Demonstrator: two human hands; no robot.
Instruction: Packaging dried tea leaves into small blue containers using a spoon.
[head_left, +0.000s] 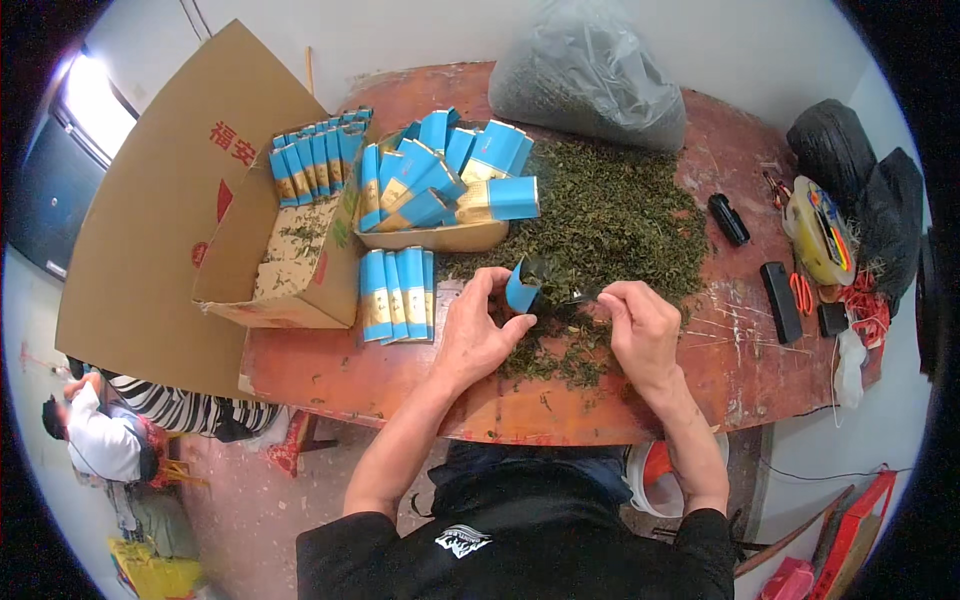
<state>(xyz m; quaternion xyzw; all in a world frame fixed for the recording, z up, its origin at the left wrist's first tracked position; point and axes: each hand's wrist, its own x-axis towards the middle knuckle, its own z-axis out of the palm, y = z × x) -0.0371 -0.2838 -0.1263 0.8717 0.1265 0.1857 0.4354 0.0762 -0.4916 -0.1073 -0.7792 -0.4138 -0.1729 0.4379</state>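
My left hand (476, 330) is curled around a small blue paper packet (517, 292), its dark open mouth tilted up and to the right. In my right hand (645, 334) is the handle of a small metal spoon (582, 297). Loose dried leaves lie over the spoon's far end at the packet's mouth, hiding part of it. Beyond both hands spreads a large heap of dried green leaves (622, 210), with a smaller scatter in front. Left of my left hand, several blue-and-gold packets (397, 292) lie side by side on the table.
A shallow carton (450, 238) heaped with packets stands behind the row. Left of it, a tall-flapped cardboard box (289, 309) holds upright packets. A plastic bag (589, 90) sits at the back of the red table (750, 375). Orange scissors (801, 292) lie right; a person (105, 442) sits left.
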